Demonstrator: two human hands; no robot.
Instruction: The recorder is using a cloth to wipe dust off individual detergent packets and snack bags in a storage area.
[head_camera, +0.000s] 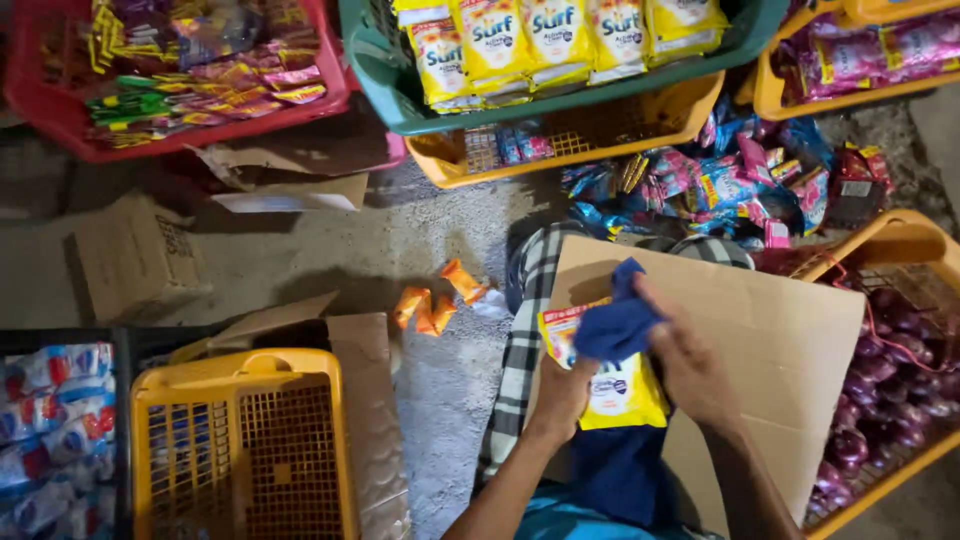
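Observation:
My left hand (562, 392) grips the lower left side of a yellow packet (622, 392) that rests on a flat brown cardboard sheet (780, 340) across my lap. My right hand (688, 362) presses a blue cloth (615, 322) against the top of the packet. The cloth covers the packet's upper half. Part of another yellow packet (558, 330) shows under the cloth at the left.
A yellow basket (240, 445) stands at the lower left beside a crate of white and blue packets (50, 440). An orange basket of red onions (900, 370) sits at my right. Orange sachets (435, 300) lie on the concrete floor. Baskets of packets line the top.

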